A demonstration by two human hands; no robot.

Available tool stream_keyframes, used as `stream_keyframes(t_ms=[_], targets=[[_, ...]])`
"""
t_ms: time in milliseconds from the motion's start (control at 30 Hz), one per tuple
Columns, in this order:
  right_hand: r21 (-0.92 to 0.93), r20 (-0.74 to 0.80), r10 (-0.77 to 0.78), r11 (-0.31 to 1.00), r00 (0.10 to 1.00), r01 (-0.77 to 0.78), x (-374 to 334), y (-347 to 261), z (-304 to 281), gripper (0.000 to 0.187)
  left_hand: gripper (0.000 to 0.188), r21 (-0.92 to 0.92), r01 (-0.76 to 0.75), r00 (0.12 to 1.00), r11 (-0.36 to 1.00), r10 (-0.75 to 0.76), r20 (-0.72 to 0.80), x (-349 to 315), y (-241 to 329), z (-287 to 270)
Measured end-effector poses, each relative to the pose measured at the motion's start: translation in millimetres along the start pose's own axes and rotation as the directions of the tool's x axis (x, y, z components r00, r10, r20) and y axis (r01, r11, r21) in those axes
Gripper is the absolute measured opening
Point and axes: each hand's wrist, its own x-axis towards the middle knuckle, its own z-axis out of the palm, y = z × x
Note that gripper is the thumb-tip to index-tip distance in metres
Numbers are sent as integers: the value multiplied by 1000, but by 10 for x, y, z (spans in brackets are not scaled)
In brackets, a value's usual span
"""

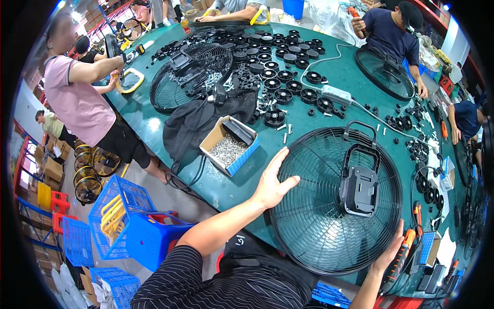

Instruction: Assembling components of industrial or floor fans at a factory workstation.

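Observation:
A round black wire fan guard (314, 226), with a dark grey box-shaped housing (360, 190) and a handle loop (360, 129), lies on the green table in front of me. My left hand (271, 186) rests at the guard's upper left edge, fingers stretched out and thumb apart. Along the lower right rim lies my right hand (389, 251), its fingers extended against the edge. Just right of that hand is an orange-and-black power screwdriver (401, 257). Beyond my left hand stands an open carton (237, 164) of small metal screws (227, 151) with a black block inside.
Black round knobs (283, 96) cover the far middle of the green table (200, 188). Another fan guard (190, 77) and black cloth (190, 123) lie left of them. A grey cable with an inline box (337, 95) crosses the table. Co-workers stand around; blue crates (116, 206) sit on the floor.

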Motion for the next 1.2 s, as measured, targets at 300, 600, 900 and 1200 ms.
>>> stream_keyframes(t_ms=[300, 600, 900, 1200], targets=[[-14, -47, -50, 999, 998, 49, -327, -69, 241, 71, 83, -78, 43, 993, 996, -33, 115, 112, -75, -311], [42, -116, -64, 997, 991, 69, -478, -152, 328, 73, 83, -33, 9, 991, 999, -5, 137, 139, -34, -341], [141, -47, -139, 979, 989, 144, -332, -29, 236, 80, 80, -40, 18, 974, 999, -9, 227, 428, -29, -411], [-91, 301, -11, 995, 954, 40, -402, -207, -414, 122, 90, -20, 116, 950, 993, -105, 294, 415, -41, -520]])
